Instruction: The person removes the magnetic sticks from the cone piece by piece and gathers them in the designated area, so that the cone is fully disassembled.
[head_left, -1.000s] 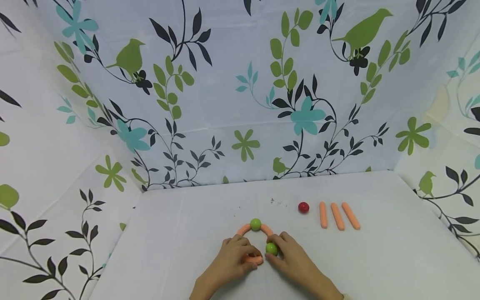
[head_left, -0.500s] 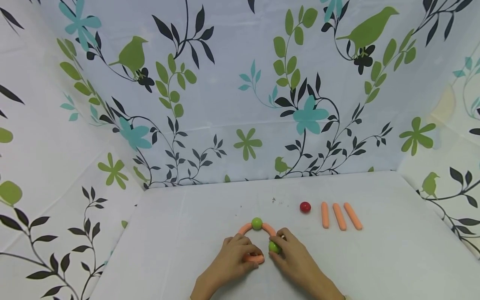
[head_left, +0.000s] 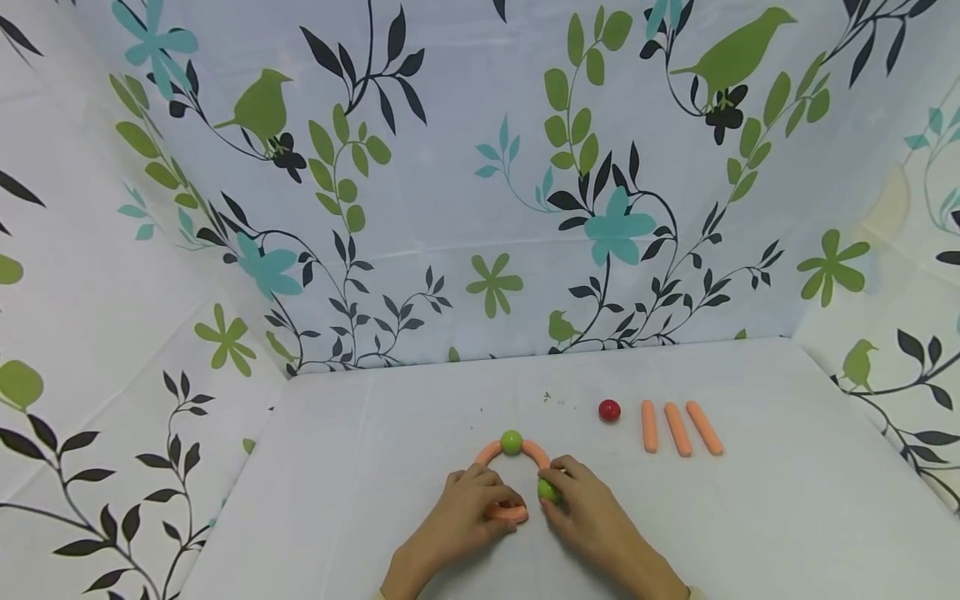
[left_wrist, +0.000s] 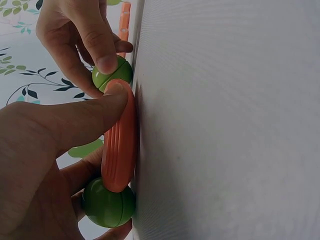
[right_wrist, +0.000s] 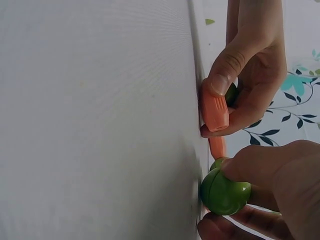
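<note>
On the white table lies a ring-like chain of curved orange sticks and green balls. My left hand (head_left: 474, 510) grips the near curved orange stick (left_wrist: 120, 140), thumb on its free end. At that stick's other end sits a green ball (left_wrist: 109, 202), partly hidden by my left fingers. My right hand (head_left: 588, 512) pinches another green ball (right_wrist: 225, 191) on the right side, at the end of a curved orange stick (head_left: 536, 452). A small gap separates this ball from the stick's free end in the head view. The far green ball (head_left: 512, 442) joins two curved sticks.
Right of the chain lie a red ball (head_left: 609, 410) and three straight orange sticks (head_left: 677, 429) side by side. A patterned cloth (head_left: 420, 183) with leaves and birds hangs behind the white table (head_left: 337, 500) and along its sides.
My right hand has shifted slightly right with its green ball, widening the gap to the near orange stick. My left hand keeps its grip. The head view has moved a little.
</note>
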